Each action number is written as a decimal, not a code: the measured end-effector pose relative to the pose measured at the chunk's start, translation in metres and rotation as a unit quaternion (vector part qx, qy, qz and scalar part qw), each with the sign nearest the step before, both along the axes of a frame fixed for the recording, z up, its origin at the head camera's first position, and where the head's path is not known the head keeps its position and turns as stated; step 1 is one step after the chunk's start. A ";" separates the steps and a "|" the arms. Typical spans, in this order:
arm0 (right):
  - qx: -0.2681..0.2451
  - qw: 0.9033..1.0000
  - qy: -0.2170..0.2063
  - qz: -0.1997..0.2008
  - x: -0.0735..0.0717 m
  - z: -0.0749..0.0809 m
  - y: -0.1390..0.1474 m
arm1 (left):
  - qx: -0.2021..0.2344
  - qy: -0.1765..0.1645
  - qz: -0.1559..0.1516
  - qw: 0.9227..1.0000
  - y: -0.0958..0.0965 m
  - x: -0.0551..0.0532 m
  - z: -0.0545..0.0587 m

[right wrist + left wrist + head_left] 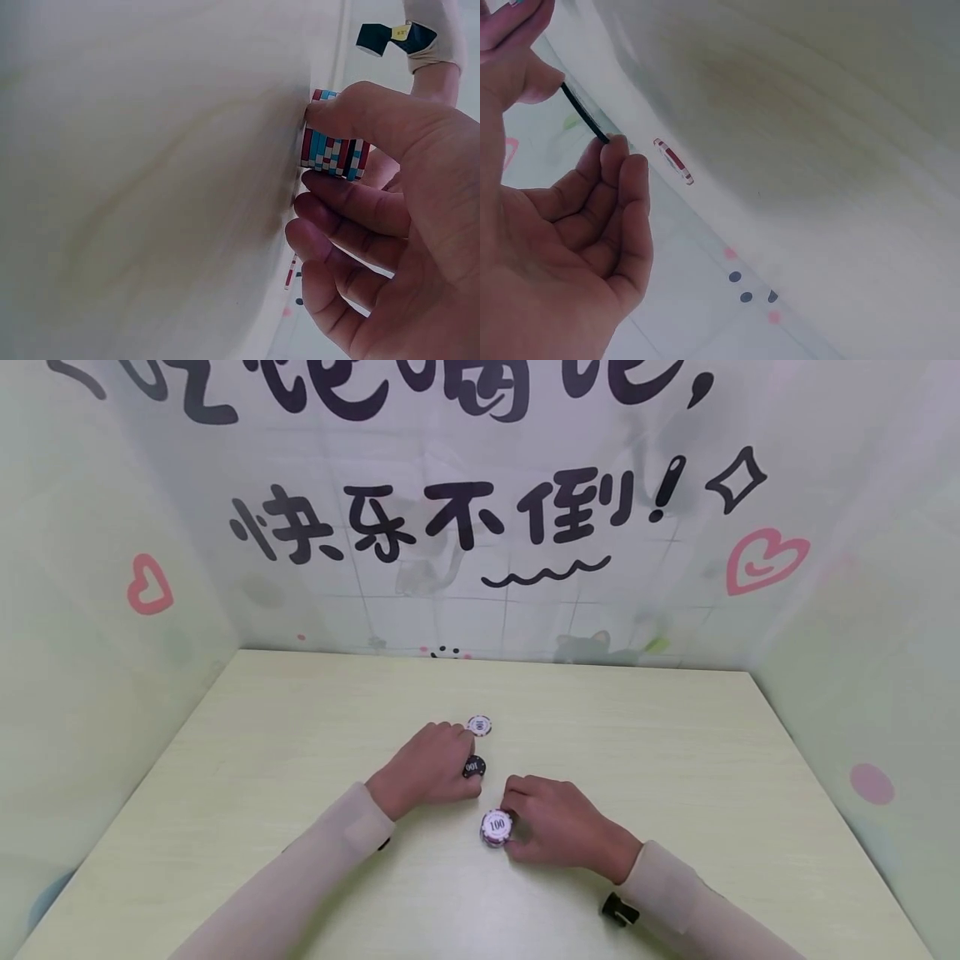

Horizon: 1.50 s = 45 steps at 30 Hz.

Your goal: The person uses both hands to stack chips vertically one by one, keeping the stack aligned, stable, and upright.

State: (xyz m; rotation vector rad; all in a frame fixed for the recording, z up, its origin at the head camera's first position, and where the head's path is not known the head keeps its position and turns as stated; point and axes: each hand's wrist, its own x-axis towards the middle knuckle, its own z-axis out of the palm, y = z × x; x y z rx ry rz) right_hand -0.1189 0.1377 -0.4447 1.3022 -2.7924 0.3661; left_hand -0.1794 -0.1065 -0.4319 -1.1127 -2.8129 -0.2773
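Note:
My left hand [429, 766] pinches a black poker chip [474, 767] marked 100 between thumb and fingertips. In the left wrist view that chip [585, 112] shows edge-on, as a thin dark line. Nearer to me, my right hand [562, 822] has its thumb and fingers round the sides of a stack of poker chips [497, 827], with a white 100 chip on top. Red, blue, white and dark edges show along the stack [330, 154] in the right wrist view. Just beyond the left knuckles, a single white-and-red chip [479, 724] lies flat on the table.
The pale wooden table [315, 710] ends at a printed backdrop [450, 602] with large lettering, and similar panels [847, 635] rise at the sides. A black wrist device [619, 910] hangs at the right sleeve.

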 end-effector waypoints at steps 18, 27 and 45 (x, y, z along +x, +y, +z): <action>-0.001 1.000 -0.001 0.002 0.001 0.000 -0.001 | 0.069 0.020 -0.074 0.995 -0.007 0.014 0.004; -0.005 1.000 -0.008 -0.001 0.002 0.000 0.000 | 0.083 -0.021 -0.096 0.992 -0.007 0.024 0.010; -0.008 1.000 0.005 0.006 0.001 0.000 0.001 | 0.075 0.001 -0.205 0.976 0.000 0.033 0.004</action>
